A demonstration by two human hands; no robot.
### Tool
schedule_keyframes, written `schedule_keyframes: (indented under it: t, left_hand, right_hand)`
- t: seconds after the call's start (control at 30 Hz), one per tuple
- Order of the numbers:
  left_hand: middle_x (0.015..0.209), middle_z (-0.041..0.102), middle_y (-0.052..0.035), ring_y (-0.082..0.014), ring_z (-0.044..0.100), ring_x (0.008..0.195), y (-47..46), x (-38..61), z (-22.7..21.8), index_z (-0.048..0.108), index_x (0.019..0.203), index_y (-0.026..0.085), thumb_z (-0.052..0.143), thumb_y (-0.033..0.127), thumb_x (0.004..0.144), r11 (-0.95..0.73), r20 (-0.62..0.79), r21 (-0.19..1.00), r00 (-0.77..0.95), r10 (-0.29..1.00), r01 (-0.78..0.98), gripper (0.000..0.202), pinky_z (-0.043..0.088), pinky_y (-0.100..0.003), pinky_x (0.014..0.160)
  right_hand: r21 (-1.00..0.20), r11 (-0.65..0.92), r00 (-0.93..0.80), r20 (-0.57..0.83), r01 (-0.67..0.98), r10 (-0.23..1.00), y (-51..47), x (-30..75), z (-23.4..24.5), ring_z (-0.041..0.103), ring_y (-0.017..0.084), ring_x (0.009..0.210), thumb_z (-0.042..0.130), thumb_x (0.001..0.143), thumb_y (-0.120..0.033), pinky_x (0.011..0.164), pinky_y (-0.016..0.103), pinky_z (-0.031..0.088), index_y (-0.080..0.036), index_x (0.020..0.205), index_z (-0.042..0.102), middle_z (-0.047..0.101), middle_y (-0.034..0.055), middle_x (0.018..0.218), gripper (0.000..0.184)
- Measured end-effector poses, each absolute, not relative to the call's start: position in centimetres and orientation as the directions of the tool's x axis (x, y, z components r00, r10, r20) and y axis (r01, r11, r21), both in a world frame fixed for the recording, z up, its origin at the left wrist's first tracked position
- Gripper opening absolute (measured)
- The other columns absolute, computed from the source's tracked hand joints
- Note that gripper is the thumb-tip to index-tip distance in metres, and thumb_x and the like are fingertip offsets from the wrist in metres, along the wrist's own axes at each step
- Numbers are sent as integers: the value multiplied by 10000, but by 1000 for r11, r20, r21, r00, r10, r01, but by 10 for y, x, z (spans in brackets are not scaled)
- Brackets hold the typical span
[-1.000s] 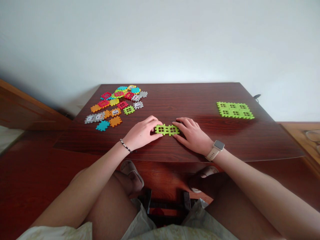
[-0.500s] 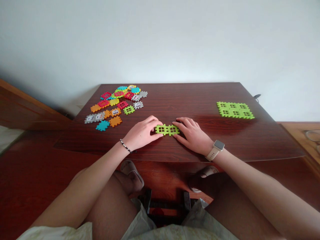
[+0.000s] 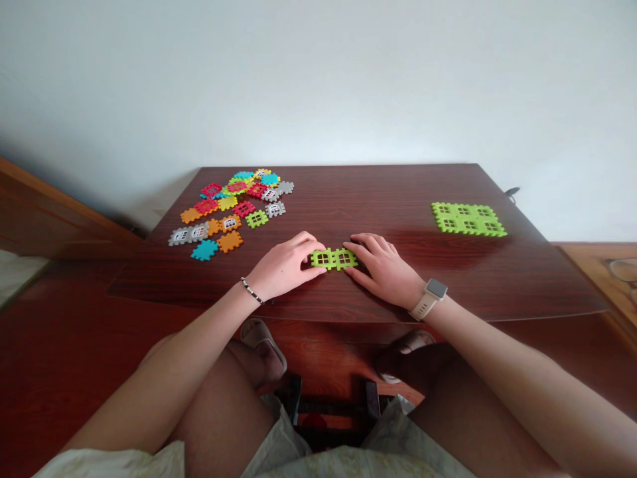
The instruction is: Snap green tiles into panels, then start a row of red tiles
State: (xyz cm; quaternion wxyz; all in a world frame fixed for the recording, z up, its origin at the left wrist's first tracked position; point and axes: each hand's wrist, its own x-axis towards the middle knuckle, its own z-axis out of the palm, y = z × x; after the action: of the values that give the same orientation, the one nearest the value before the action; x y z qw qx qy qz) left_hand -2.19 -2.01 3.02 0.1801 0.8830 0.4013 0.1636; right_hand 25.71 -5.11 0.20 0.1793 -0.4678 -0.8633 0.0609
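While both hands [image 3: 284,267] [image 3: 385,269] grip ends, green tiles [image 3: 333,259] touch.

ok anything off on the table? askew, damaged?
Nothing stands out. The two green tiles between the left hand and right hand meet edge to edge; can't tell if fully interlocked. Some mixed tiles at left overlap untidily, but no visible damage; the green panel at right lies flat.

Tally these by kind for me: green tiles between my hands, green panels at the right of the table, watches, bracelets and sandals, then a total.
Green tiles: 2
Green panel: 1
Watch: 1
Bracelet: 1
Sandals: 2
Total: 7
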Motion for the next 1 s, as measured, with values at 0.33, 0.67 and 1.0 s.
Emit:
schedule_keyframes:
  t: [0.33,0.67,1.0]
  left_hand:
    - [1288,672,-40,-180,702,844,-20,-21,28,702,1220,246,768,343,984,-618,151,442,625,766,650,264,560,-353,830]
    - [1287,673,-43,-189,709,867,-20,-20,28,700,1222,243,768,335,985,-617,138,438,629,765,654,264,571,-365,841]
    - [1289,681,-51,-206,729,915,-20,-21,27,698,1218,247,760,361,980,-627,137,425,638,758,653,271,585,-364,858]
  right_hand:
    - [-274,556,-497,257,785,829,-51,257,2,508,409,1469,545,1115,-475,1185,627,487,-168,1554,580,573,219,1577,537]
    - [-280,556,-499,251,783,829,-51,257,2,504,408,1475,533,1116,-485,1178,637,488,-201,1560,575,571,210,1580,529]
    - [-278,550,-496,243,788,833,-51,256,2,495,403,1478,517,1123,-489,1195,623,474,-165,1555,577,568,215,1582,543]
